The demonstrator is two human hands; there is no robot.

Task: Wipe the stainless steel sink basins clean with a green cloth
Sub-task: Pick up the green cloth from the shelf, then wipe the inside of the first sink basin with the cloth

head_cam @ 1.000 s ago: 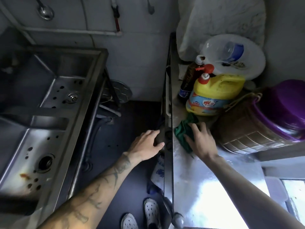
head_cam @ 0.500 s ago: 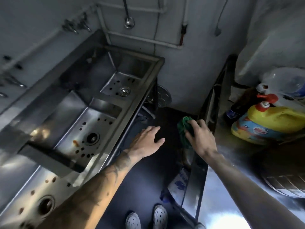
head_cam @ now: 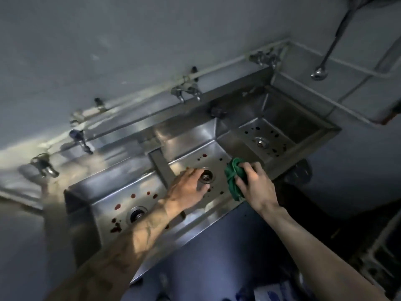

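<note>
Green cloth (head_cam: 234, 181) gripped by right hand (head_cam: 257, 189) (above steel basin (head_cam: 186, 148)).

The bare left forearm (head_cam: 130, 242) carries dark tattoo linework (head_cam: 152, 227), starting just behind the left hand (head_cam: 187, 190). The right forearm (head_cam: 308, 246), behind the right hand (head_cam: 255, 187), is bare.

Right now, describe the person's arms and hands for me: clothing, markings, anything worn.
Both arms are bare to the frame's edge: no sleeves, gloves or watch show. The left forearm carries dark tattoo lines, blurred here, running toward the wrist. The right forearm shows no markings. No rings are visible on the left hand or the right hand.
</note>
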